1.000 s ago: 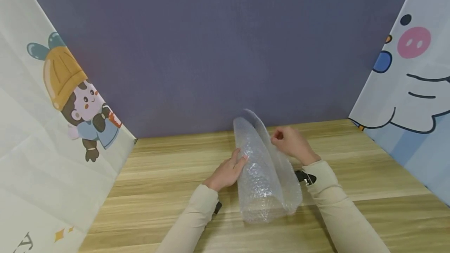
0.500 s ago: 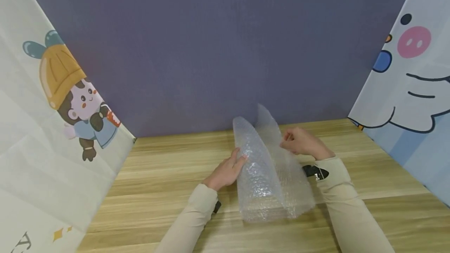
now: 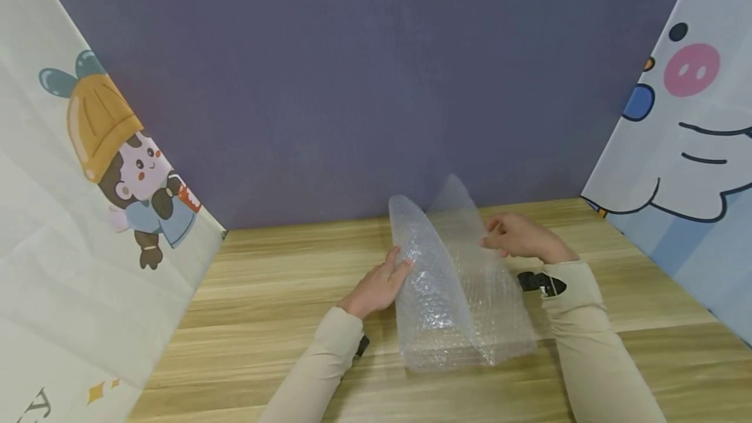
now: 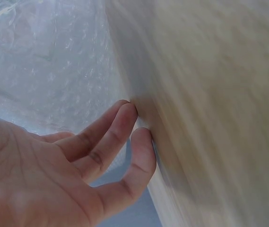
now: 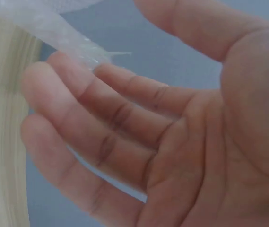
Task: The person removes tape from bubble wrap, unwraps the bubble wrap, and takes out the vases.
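Purplish-grey backdrop (image 3: 352,83) rises behind a wood-grained desk (image 3: 282,292), and cartoon-printed panels (image 3: 693,168) flank it on both sides. From where I stand, a sheet of clear bubble wrap (image 3: 427,279) lies curled over on the desk, its loose flap (image 3: 482,279) spread toward the right. The person's left hand (image 3: 376,289) rests against the wrap's left side, fingers (image 4: 108,142) loosely bent, thumb on the plastic. Beside the flap, the right hand (image 3: 519,237) has fingers (image 5: 87,123) relaxed, thumb apart; whether they touch it, I can't tell.

There are two hand grips (image 3: 376,287) (image 3: 523,238), one bubble-wrap sheet (image 3: 425,286), two sleeves (image 3: 314,367) (image 3: 599,348), one tabletop (image 3: 282,292), two printed panels (image 3: 35,207) (image 3: 705,181) and one backdrop (image 3: 364,83).
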Tool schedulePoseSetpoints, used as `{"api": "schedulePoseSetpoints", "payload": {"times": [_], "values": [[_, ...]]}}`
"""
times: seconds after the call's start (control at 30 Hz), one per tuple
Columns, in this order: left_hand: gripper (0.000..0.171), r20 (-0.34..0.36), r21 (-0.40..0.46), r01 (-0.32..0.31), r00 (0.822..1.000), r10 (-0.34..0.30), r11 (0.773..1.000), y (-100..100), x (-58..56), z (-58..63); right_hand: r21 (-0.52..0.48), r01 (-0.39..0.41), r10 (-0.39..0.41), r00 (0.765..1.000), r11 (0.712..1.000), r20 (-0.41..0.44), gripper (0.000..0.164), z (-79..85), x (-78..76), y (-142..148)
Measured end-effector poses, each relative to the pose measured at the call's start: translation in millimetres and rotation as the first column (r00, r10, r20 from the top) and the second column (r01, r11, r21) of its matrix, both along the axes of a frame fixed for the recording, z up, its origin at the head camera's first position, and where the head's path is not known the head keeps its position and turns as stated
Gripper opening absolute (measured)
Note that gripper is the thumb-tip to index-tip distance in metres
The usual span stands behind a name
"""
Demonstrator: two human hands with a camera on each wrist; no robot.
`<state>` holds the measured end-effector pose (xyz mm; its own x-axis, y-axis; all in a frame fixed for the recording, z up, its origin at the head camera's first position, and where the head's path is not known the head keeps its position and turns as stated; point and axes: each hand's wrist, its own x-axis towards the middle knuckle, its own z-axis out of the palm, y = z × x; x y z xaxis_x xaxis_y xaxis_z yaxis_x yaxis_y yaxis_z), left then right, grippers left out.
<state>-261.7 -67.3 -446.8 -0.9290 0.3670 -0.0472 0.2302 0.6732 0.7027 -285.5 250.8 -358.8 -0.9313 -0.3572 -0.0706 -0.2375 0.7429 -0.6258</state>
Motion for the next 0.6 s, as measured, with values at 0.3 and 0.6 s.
{"api": "schedulePoseSetpoints", "payload": {"times": [0.3,0.6], "values": [[0.083,0.004,0.009,0.000,1.000,0.000,1.000,-1,1.8,1.0,0.026,-0.002,0.002,1.000,1.000,-0.010,0.057,1.1,-0.7,9],[0.083,0.004,0.003,-0.005,1.000,0.005,1.000,-1,1.5,1.4,0.076,0.020,-0.018,0.999,0.997,-0.030,0.057,1.8,1.2,11]]}}
